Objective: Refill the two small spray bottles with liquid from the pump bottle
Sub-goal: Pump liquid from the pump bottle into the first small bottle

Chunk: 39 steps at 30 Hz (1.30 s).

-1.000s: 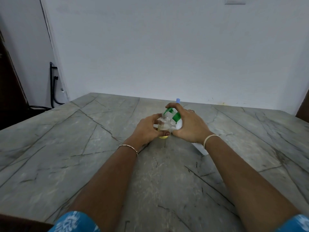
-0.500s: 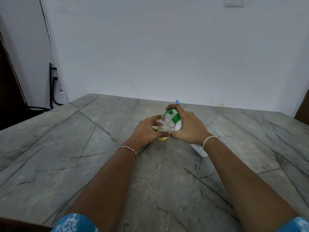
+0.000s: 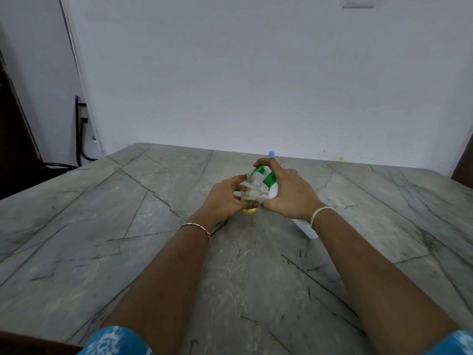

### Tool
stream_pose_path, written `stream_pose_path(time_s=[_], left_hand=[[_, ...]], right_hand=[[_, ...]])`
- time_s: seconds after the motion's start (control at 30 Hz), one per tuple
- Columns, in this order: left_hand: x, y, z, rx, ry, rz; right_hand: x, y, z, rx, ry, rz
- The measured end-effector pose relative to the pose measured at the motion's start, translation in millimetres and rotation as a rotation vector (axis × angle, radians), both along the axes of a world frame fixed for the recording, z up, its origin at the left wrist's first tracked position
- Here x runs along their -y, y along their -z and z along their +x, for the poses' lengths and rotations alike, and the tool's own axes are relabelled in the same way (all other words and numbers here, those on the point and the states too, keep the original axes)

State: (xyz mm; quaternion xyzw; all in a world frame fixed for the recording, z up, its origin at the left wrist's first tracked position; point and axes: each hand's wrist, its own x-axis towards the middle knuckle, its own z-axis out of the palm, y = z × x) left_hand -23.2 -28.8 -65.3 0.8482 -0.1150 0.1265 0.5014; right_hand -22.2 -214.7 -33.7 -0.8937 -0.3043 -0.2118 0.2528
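Note:
A small clear spray bottle [image 3: 248,192] stands uncapped on the grey stone table [image 3: 128,226], with a little yellow liquid at its bottom. My left hand [image 3: 224,201] grips it from the left. My right hand [image 3: 288,192] wraps the white pump bottle [image 3: 272,191], which has a green collar and a green pump head [image 3: 257,171]. A finger lies on the pump head, whose spout points at the small bottle's open neck. Behind my right hand a blue-tipped object [image 3: 271,154] sticks up; most of it is hidden.
A white object [image 3: 307,228] lies on the table under my right wrist. Black cables [image 3: 82,139] hang along the wall at the far left. The table ends at the white wall behind.
Both hands and both bottles stay almost where they were. The view has tilted slightly, so they sit a little lower in the frame.

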Motion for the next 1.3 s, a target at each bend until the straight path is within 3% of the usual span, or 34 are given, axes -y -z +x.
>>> stream_pose_path(time_s=[0.7,1.3], left_hand=[[1.3,-2.0,0.1,-0.004,0.008,0.004],[2.4,-3.5,-2.0,-0.009,0.005,-0.022]], right_hand=[[1.9,-3.2,-1.4,-0.066,-0.076,0.042],[1.1,0.7,4.9,0.031,-0.030,0.022]])
